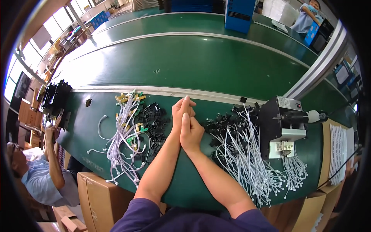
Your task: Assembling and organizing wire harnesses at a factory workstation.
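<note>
Both my hands meet over the middle of the green bench, pressed against each other. My left hand is the farther one, its fingers closed together with no object visible in them. Around its lower part closes my right hand, thumb pointing away from me; the palms are hidden. To the left lies a heap of white cables with small green and yellow circuit boards, beside a pile of black plastic parts. Right of my hands, white cables with black parts on their far ends form a larger heap.
A black benchtop machine stands at the right, with a cable bundle below it. Cardboard boxes flank the bench. At the left, a co-worker handles something near stacked black parts. Another person is far right.
</note>
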`<state>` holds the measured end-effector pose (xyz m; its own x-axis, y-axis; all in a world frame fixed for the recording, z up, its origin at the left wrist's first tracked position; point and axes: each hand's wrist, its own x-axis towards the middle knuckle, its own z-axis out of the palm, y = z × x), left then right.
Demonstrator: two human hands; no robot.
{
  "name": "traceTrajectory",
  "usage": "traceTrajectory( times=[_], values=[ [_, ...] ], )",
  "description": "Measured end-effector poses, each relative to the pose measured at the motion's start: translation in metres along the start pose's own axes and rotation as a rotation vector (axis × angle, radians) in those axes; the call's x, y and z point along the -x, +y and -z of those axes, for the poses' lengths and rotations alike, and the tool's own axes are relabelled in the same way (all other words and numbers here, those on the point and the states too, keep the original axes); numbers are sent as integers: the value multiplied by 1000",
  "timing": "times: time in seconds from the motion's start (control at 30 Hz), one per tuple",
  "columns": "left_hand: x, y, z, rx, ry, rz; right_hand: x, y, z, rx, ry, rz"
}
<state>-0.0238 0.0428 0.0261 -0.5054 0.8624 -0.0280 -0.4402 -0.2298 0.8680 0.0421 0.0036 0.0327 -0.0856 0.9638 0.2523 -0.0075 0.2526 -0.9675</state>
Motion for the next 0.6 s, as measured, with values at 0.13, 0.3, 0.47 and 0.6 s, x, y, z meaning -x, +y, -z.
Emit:
traceTrajectory(
  times=[0.13, 0.3, 0.47, 0.6],
  values=[
    [4, 0, 4, 11, 20, 10, 1, -1, 0, -12, -36, -19],
    [1, 1, 7, -56, 35, -8, 2, -1, -4, -12, -10, 3],
    [0, 0, -1, 0, 33, 12, -2, 4, -4, -33, 0, 19],
    [1, 0, 5, 19, 38, -2, 1, 3, -4, -42, -65, -45]
  ],
)
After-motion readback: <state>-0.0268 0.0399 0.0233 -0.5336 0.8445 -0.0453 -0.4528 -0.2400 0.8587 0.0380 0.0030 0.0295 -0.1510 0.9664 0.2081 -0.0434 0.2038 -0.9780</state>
